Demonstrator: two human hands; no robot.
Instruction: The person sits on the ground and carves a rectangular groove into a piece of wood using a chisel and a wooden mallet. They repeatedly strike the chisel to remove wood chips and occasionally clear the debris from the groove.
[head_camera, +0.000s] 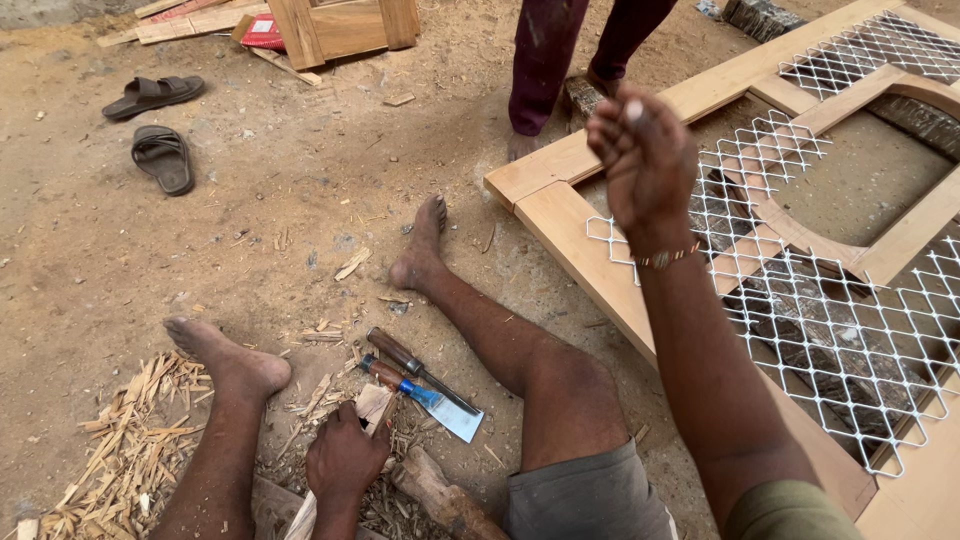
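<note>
Shavings (130, 440) litter the ground; left hand (345, 455) grips a wood piece (372, 405) beside two chisels (420, 385), right hand (645, 160) raised, closed and seemingly empty, frame (590, 250) unfinished.

Left hand (343, 458) grips a wood strip (372, 405) beside two chisels (420, 385); right hand (645, 160) raised, fingers curled.

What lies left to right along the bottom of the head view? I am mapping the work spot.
Pile of wood shavings → left hand gripping a pale wood piece → blue-bladed chisel → wooden frame with white mesh.
</note>
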